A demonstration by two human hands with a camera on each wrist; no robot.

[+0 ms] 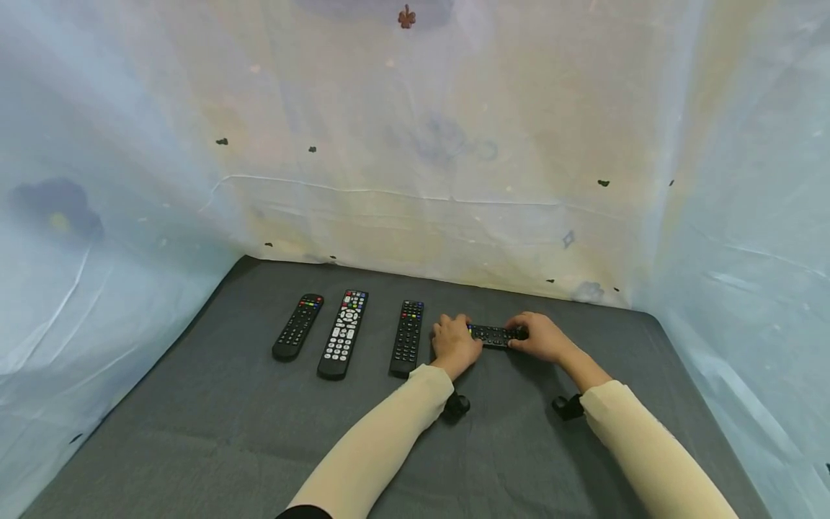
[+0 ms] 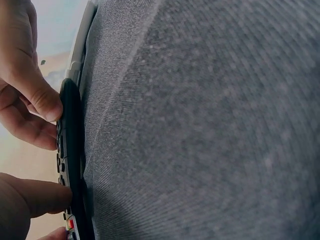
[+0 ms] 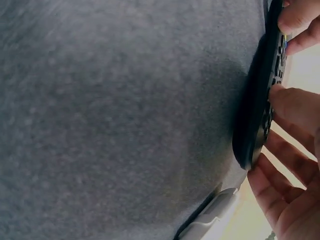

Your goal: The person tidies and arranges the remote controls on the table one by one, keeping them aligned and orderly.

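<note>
Both hands — left hand (image 1: pixel 455 344), right hand (image 1: pixel 542 337) — grip remote (image 1: pixel 494 335) near table's back edge (image 1: pixel 454 282).

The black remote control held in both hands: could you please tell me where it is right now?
In the head view, the black remote control lies crosswise on the grey cloth table, between left hand and right hand, just right of three lined-up remotes.

So we've got three remotes lying side by side on the table (image 1: pixel 194 432): the short remote (image 1: pixel 298 326) furthest left, the long remote (image 1: pixel 343 334) right of it, then the third remote (image 1: pixel 407 338). The fourth remote (image 1: pixel 496 335) lies crosswise to their right, between our left hand (image 1: pixel 454 344) and right hand (image 1: pixel 541 337). A sheet (image 1: pixel 415 180) hangs behind.
</note>
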